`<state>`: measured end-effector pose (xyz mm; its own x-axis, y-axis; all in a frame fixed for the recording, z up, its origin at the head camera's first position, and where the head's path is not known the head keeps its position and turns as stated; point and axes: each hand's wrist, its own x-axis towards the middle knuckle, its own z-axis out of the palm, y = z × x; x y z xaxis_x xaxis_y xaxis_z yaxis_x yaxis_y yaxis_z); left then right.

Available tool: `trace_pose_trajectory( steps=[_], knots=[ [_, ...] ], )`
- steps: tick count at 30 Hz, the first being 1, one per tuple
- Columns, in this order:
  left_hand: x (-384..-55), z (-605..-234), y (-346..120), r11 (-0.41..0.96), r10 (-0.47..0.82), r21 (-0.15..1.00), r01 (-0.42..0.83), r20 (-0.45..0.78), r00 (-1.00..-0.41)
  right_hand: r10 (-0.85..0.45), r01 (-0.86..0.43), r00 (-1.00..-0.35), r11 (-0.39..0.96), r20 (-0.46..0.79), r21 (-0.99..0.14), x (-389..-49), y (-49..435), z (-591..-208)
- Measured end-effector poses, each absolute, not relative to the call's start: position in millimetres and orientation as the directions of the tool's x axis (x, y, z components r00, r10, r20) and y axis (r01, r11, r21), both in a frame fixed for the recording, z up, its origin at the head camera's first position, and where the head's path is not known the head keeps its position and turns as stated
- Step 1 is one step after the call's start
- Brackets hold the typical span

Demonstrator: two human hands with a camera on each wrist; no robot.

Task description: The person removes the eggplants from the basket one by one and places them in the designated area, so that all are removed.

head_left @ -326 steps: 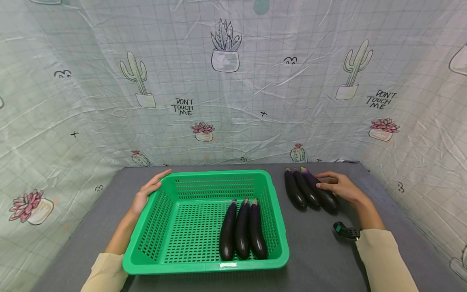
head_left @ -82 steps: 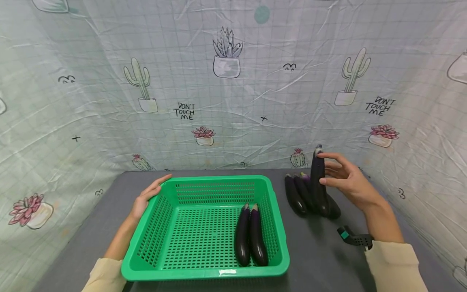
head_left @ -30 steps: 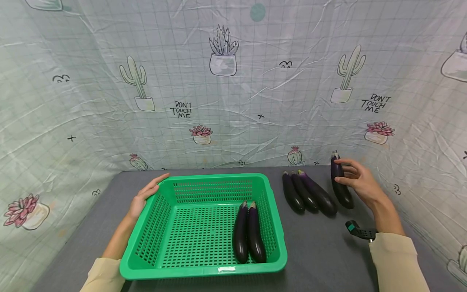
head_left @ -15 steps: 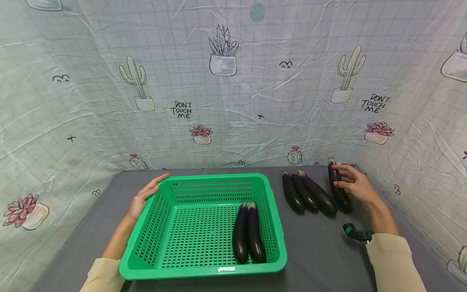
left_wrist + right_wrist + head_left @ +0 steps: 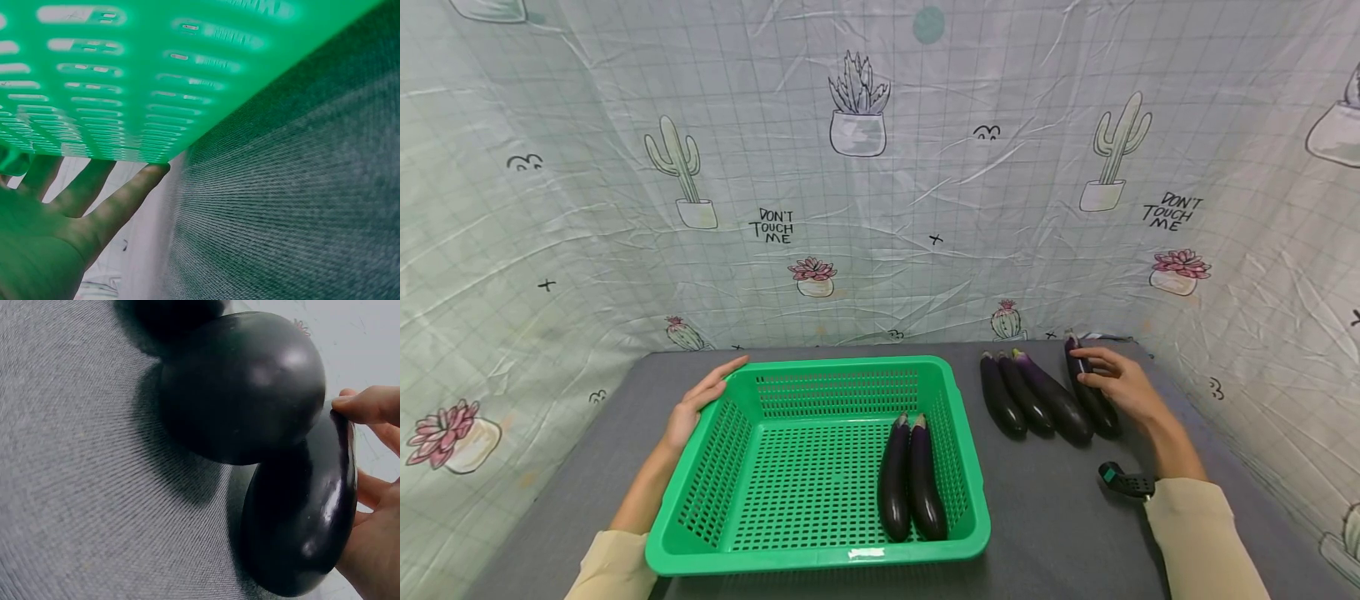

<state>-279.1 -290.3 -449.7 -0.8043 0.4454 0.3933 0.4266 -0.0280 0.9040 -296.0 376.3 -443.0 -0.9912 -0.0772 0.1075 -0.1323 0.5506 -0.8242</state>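
Note:
My right hand (image 5: 1122, 385) pinches a dark purple eggplant (image 5: 1093, 402) near its upper part, thumb on one side and fingers on the other. That eggplant lies at the right end of a row, against a thicker eggplant (image 5: 1058, 406); two slimmer ones, a middle eggplant (image 5: 1024, 393) and a left eggplant (image 5: 1000, 396), lie beside it. In the right wrist view the held eggplant (image 5: 306, 512) touches the rounded end of its neighbour (image 5: 244, 387). My left hand (image 5: 688, 410) rests on the left side of the green basket (image 5: 820, 565), its fingers straight and spread against the outside.
Inside the basket, two eggplants lie side by side on the right: a left one (image 5: 894, 483) and a right one (image 5: 927, 487). The grey tabletop (image 5: 1037, 517) ends at a patterned cloth backdrop (image 5: 925, 183). A black wrist strap (image 5: 1126, 480) is on my right wrist.
One of three eggplants in the basket has gone to the right end of the row, in my right hand. Over the last second it has lowered and moved left against its neighbour.

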Motion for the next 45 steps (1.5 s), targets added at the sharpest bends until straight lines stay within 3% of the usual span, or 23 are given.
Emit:
trace_pose_trajectory(
  steps=[23,34,45],
  knots=[
    [-279.9,-450.8,-288.2,0.062,0.401,0.893,0.446,0.387,-0.830,-0.153,-0.164,-0.984,0.630,0.086,-0.759,-301.5,370.8,-452.2],
    [-280.2,-450.2,-289.7,-0.168,0.493,0.914,0.370,0.403,-0.771,-0.147,-0.154,-0.986,0.655,0.075,-0.740,-300.2,369.3,-450.8],
    [-278.8,-449.2,-289.2,-0.095,0.468,0.906,0.413,0.407,-0.784,-0.148,-0.145,-0.987,0.675,0.059,-0.723,-298.3,374.0,-447.2]
  ],
)
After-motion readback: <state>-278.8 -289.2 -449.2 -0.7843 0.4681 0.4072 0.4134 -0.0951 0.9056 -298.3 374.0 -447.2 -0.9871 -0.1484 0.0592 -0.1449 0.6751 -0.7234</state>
